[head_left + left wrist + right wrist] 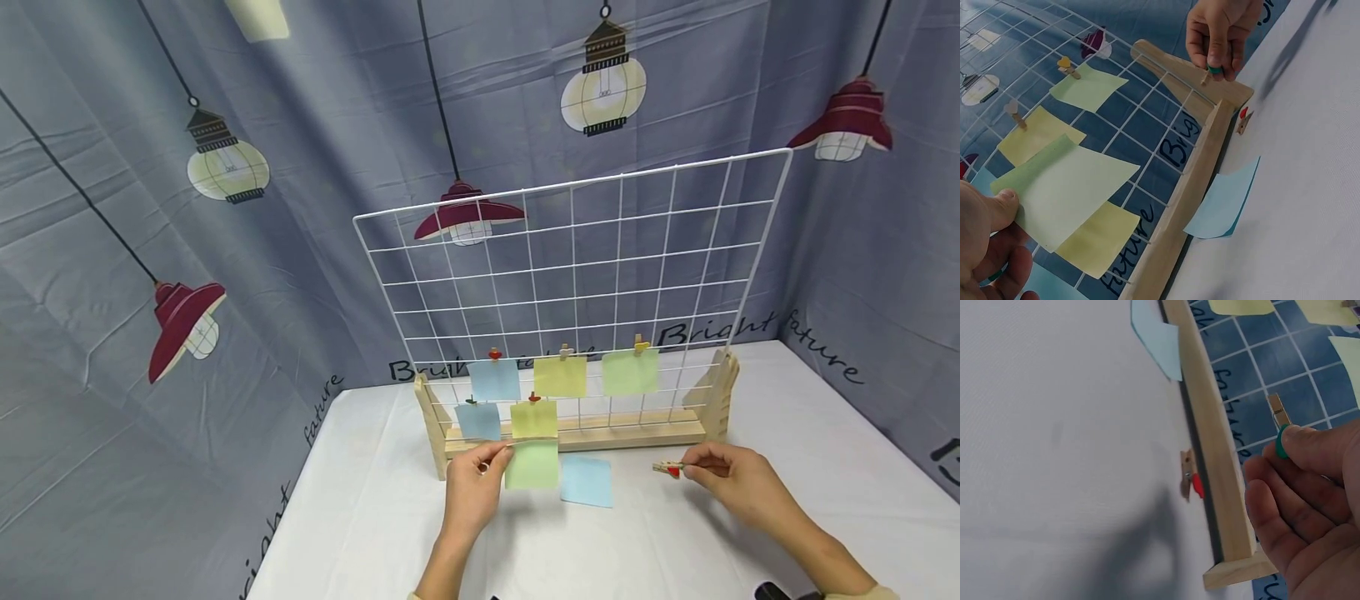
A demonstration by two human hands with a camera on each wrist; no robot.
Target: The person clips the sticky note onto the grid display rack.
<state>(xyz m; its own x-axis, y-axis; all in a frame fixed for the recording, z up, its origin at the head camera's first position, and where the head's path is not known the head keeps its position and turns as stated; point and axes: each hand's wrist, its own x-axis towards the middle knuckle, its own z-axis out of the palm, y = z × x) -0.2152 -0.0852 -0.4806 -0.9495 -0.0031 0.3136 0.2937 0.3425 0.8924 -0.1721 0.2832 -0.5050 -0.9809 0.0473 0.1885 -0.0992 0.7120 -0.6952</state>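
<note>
My left hand pinches a light green paper note by its left edge. The note stands in front of the lower yellow note, which a red-topped clip fixes to the white wire grid. Between thumb and fingers, my right hand holds a small wooden clothespin with a green piece on it. Below that hand, a second clothespin with a red ornament lies on the table beside the wooden base. A loose blue note lies on the table in front of the base.
Wooden end stands and a bar support the tilted grid. Its upper row carries a blue note, a yellow note and a green note, each clipped. Another blue note is clipped lower left. A printed curtain hangs behind.
</note>
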